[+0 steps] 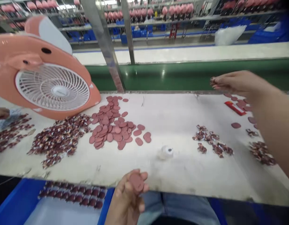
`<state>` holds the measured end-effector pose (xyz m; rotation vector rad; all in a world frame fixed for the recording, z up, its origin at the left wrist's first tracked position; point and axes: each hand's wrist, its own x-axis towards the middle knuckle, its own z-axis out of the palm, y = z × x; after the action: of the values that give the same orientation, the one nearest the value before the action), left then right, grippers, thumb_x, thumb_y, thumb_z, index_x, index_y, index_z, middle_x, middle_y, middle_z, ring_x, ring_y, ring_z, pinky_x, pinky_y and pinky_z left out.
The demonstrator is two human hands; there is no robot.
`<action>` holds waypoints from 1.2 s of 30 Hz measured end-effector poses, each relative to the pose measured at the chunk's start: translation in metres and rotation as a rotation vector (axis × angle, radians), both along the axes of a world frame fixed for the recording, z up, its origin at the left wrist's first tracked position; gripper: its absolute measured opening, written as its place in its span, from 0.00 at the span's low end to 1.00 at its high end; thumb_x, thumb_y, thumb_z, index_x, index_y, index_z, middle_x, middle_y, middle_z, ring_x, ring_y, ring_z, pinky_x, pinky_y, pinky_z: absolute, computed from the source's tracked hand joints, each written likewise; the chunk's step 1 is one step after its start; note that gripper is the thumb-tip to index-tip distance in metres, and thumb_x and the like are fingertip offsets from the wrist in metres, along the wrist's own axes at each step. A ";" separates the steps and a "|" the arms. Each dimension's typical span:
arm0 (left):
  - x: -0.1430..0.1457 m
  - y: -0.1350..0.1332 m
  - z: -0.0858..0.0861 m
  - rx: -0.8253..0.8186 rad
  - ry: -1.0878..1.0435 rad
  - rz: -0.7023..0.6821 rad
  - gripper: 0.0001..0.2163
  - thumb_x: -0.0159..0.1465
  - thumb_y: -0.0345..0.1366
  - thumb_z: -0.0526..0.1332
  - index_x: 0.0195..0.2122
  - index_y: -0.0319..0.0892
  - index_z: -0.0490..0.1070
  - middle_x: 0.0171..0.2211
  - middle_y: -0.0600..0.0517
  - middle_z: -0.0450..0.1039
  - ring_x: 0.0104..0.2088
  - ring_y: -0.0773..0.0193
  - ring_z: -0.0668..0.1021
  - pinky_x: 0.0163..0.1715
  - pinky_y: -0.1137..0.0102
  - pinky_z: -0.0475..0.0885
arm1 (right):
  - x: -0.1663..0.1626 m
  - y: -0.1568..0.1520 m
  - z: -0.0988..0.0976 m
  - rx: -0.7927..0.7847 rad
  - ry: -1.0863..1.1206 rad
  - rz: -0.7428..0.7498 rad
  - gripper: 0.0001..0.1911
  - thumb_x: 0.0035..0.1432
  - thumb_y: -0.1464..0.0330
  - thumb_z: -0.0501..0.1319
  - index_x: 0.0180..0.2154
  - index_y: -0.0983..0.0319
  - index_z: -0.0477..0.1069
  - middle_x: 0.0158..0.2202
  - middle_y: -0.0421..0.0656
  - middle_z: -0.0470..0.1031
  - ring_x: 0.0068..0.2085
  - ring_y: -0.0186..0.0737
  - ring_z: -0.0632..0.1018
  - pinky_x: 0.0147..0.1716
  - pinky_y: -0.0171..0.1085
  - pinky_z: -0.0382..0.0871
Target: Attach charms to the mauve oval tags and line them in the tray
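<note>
My left hand (128,200) is low at the table's near edge, fingers curled round a small stack of dark pink oval discs (136,182). My right hand (233,82) reaches out to the far right above the table, fingers pressed together at the tips; whether anything sits between them is hidden. It hovers above a few loose pink discs (240,103) and a red flat piece (235,108). A large heap of the same oval discs (113,123) lies left of centre on the white table (182,168).
Piles of small dark brown-and-white pieces (58,137) lie left, with more of the small dark pieces (212,142) on the right. A pink fan (44,75) leans at the back left. A blue tray (20,203) holding rows of finished pieces sits below the table. A green conveyor (193,73) runs behind. Another person's hand (0,113) shows far left.
</note>
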<state>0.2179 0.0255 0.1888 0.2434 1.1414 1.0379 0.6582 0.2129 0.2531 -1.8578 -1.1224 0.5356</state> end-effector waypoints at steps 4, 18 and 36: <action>0.006 -0.014 0.009 -0.026 -0.157 -0.127 0.19 0.46 0.48 0.78 0.34 0.43 0.83 0.35 0.48 0.82 0.30 0.67 0.82 0.17 0.84 0.68 | -0.065 -0.093 0.009 0.032 0.099 0.136 0.15 0.62 0.65 0.63 0.45 0.69 0.79 0.39 0.45 0.83 0.38 0.33 0.81 0.32 0.41 0.69; -0.006 -0.046 0.003 0.038 -0.294 -0.338 0.16 0.52 0.47 0.76 0.33 0.40 0.82 0.26 0.51 0.74 0.28 0.68 0.78 0.18 0.83 0.71 | -0.247 -0.216 -0.014 0.144 0.006 0.953 0.07 0.64 0.72 0.65 0.44 0.57 0.78 0.36 0.40 0.83 0.35 0.34 0.83 0.35 0.30 0.77; -0.008 -0.047 -0.001 0.014 -0.335 -0.337 0.12 0.55 0.44 0.75 0.31 0.39 0.81 0.27 0.52 0.76 0.27 0.70 0.78 0.19 0.83 0.73 | -0.251 -0.214 -0.005 0.178 -0.197 1.086 0.07 0.66 0.72 0.63 0.45 0.57 0.75 0.36 0.37 0.83 0.34 0.32 0.83 0.36 0.29 0.76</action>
<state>0.2104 -0.0212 0.1875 0.2521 0.7589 0.7530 0.4070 -0.0010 0.2483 -1.0295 -2.2155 0.8050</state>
